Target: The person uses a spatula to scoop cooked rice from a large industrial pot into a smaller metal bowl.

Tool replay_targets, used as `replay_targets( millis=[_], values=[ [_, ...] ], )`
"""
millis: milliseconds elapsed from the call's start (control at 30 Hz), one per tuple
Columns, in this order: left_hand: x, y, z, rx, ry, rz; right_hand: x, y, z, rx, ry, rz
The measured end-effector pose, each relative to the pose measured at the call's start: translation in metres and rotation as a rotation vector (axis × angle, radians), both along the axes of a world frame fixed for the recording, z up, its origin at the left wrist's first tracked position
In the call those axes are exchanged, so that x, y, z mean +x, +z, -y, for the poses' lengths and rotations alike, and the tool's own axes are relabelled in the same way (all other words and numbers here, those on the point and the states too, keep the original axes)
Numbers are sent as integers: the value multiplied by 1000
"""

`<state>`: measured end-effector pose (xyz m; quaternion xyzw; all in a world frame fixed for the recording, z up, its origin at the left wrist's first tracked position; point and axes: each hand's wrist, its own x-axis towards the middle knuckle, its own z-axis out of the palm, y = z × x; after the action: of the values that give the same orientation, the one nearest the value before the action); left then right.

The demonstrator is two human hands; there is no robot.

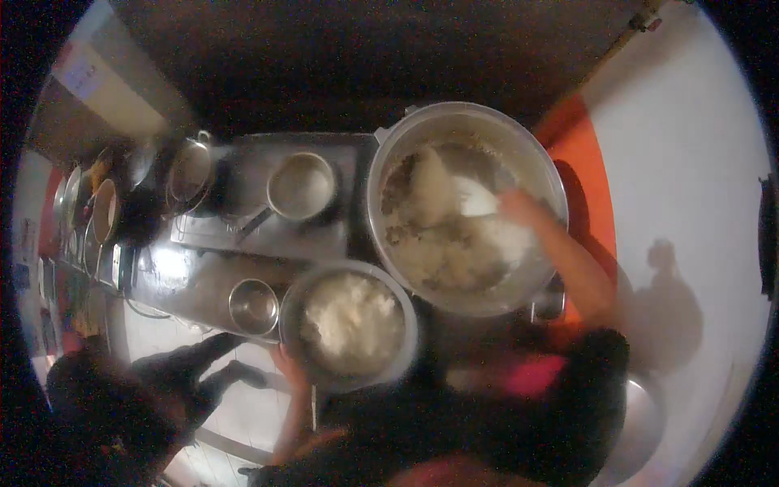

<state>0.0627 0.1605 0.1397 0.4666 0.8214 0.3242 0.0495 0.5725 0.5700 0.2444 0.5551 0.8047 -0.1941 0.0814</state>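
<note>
My right hand (517, 207) reaches into a large round pot (558, 182) at the right and holds a white flat utensil (478, 198). Blur hides whether that utensil is a plate or a scoop. Pale, wet-looking food (450, 255) covers much of the pot's inside, with brown residue on it. In front of the pot stands a smaller round basin (411, 341) heaped with white, fluffy food (350, 313), possibly rice. At the basin's left side, my left hand (289, 359) grips its wall near the rim; the fingertips are partly hidden.
A long-handled saucepan (301, 185) rests on a steel stove (261, 234) left of the pot. A small metal bowl (254, 306) stands beside the basin. Farther left are a strainer-like pan (190, 170) and several hanging pans. Another person (115, 402) is at lower left. A wall (675, 182) bounds the right.
</note>
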Motion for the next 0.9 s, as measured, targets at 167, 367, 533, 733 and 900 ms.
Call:
replay_targets(
  millis=[167,367,533,733,900],
  values=[
    [-15,-30,-12,-28,238,294,-1,7,-16,-44,-93,-75],
    [6,-21,0,-110,315,403,-23,-96,-39,-206,41,-140],
    [-10,-39,9,66,205,477,-94,-84,-44,-12,141,-164],
    [-4,-37,8,-25,77,71,-105,-72,0,-366,115,-140],
    [-11,-21,8,-122,129,156,-111,-51,14,-672,-223,-324]
  ],
)
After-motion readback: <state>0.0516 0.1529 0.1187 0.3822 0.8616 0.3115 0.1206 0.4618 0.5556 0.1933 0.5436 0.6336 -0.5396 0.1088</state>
